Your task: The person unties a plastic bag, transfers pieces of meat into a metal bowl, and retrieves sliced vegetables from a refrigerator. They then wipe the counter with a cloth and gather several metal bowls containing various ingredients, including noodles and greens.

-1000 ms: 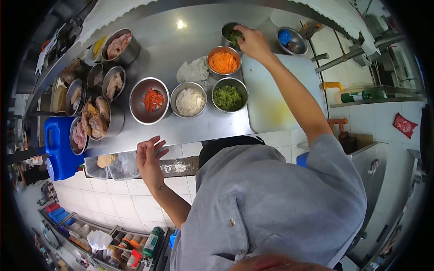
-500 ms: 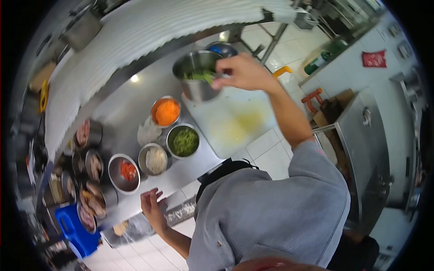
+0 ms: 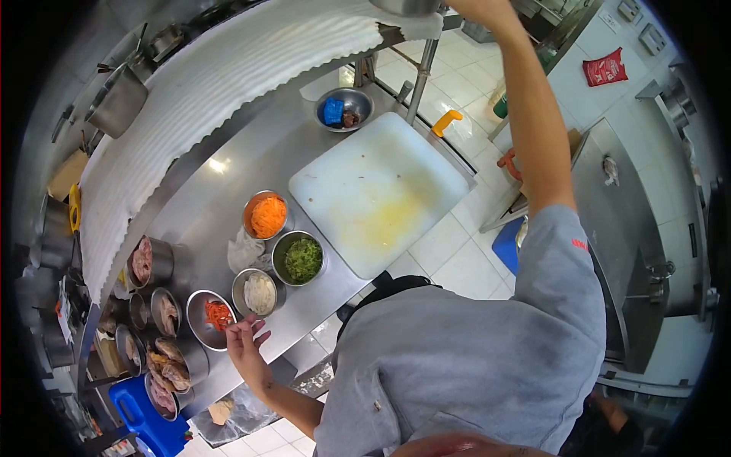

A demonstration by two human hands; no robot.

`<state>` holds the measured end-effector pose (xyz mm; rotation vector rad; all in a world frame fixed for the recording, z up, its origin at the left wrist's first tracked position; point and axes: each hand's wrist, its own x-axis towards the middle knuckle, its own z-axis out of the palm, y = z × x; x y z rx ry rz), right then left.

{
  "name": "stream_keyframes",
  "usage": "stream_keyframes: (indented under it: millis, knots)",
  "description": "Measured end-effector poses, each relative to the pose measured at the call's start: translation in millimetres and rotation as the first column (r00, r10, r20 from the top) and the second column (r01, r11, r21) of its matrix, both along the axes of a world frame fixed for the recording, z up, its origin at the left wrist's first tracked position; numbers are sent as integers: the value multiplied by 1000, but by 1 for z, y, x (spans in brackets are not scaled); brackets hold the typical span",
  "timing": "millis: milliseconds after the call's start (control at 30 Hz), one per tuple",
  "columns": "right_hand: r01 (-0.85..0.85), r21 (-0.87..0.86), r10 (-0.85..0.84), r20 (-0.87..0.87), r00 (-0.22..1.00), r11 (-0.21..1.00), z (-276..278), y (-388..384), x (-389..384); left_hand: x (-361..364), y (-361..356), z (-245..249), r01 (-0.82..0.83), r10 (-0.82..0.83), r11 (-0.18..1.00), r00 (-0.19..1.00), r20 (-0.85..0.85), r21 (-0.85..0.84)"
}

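Observation:
At the top edge, my right hand [image 3: 480, 9] is raised and closed at the side of a steel pot [image 3: 407, 7], which overlaps the end of the cloth-covered shelf [image 3: 266, 84]; the pot's upper part is cut off. My left hand [image 3: 247, 352] has its fingers loosely apart, fingertips right at the rim of a steel bowl [image 3: 199, 324] with chopped red pieces [image 3: 218, 314]. Beside that bowl stand containers of pale shreds [image 3: 260, 294], shredded green vegetable [image 3: 303, 260] and shredded carrot [image 3: 268, 217]. A stained white cutting board [image 3: 365, 183] lies on the steel table.
A bowl [image 3: 358, 99] with a blue packet stands behind the board. At left are several meat-filled containers [image 3: 169, 369] and a blue jug [image 3: 145, 415]. A clear plastic bag [image 3: 245, 251] lies by the carrot. The sink counter [image 3: 609, 228] is at right.
My right hand has lifted the steel pot from over the cutting board up to shelf level, away from me. My left hand has moved slightly to the red pieces' bowl.

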<state>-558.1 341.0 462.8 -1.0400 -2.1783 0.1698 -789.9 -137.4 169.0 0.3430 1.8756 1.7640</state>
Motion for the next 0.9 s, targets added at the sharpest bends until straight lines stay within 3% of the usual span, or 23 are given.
stream_keyframes:
  millis: [67, 167, 267, 333, 367, 400, 467, 567, 633, 700, 733, 800, 900]
  knots:
    - [76, 224, -116, 172, 978, 972, -17, 30, -7, 4, -6, 0, -12, 12, 1000, 1000, 5, -24]
    - [99, 236, -139, 156, 978, 967, -19, 34, -7, 9, -7, 5, -58, 55, 997, 996, -75, -41]
    - [47, 137, -71, 180, 981, 989, -11, 37, -5, 8, 31, 29, -31, 50, 998, 885, -463, 48]
    - [48, 141, -72, 173, 982, 989, -8, 35, -6, 13, 72, 83, -37, -43, 995, 654, -756, -89]
    - [64, 144, -87, 159, 983, 987, -7, 34, -6, 9, 96, 105, -45, 19, 999, 425, -905, 0]
    - [56, 185, -79, 121, 990, 981, -9, 39, -6, 4, 122, 125, -24, 90, 996, 162, -983, 87]
    - [43, 197, -70, 129, 989, 979, -8, 34, -7, -5, 169, 160, -47, 107, 992, -177, -978, 117]
    - [33, 279, -88, 188, 978, 960, -12, 47, -8, -16, 222, 182, -5, 127, 991, -271, -954, 133]
    - [32, 330, -116, 237, 965, 943, -13, 49, -4, -39, 236, 176, 32, 31, 999, -325, -945, 21]
    - [100, 13, -100, 281, 954, 995, 0, 32, -2, -51, 237, 174, 59, 23, 998, -281, -959, 7]
    - [107, -4, -102, 281, 954, 994, -1, 34, 2, -53, 235, 176, 95, 35, 995, -289, -957, 8]
    - [94, 135, -127, 254, 959, 986, -8, 40, 4, -51, 232, 179, 140, 53, 990, -289, -956, 12]
    - [133, 135, -170, 318, 933, 982, -5, 37, 1, -55, 234, 174, 164, 13, 986, -293, -956, -36]
